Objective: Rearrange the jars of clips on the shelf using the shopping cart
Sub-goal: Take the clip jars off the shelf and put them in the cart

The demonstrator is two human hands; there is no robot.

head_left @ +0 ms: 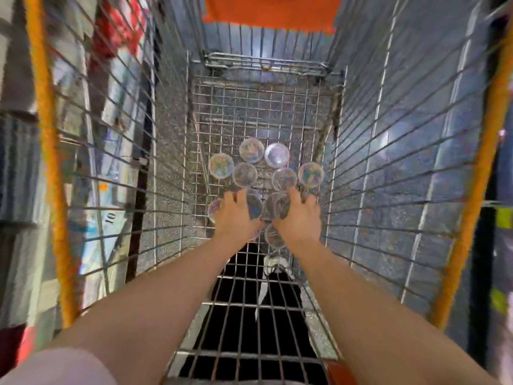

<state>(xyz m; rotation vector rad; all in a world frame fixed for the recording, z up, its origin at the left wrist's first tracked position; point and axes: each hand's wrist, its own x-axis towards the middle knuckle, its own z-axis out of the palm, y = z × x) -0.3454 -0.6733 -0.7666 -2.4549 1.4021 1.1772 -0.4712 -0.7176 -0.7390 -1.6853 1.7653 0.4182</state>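
I look straight down into a wire shopping cart with orange rims. Several clear-lidded jars of clips stand upright in a cluster on the cart's mesh floor. Both my arms reach down into the cart. My left hand covers a jar at the near left of the cluster, fingers curled down around it. My right hand lies over the jar beside it, fingers reaching down past its lid. Another jar shows between my wrists. The picture is blurred.
The cart's wire walls close in on both sides and in front, under an orange panel. A folded child-seat grid lies under my forearms. Blurred shelves with goods run along the left; grey tiled floor shows at the right.
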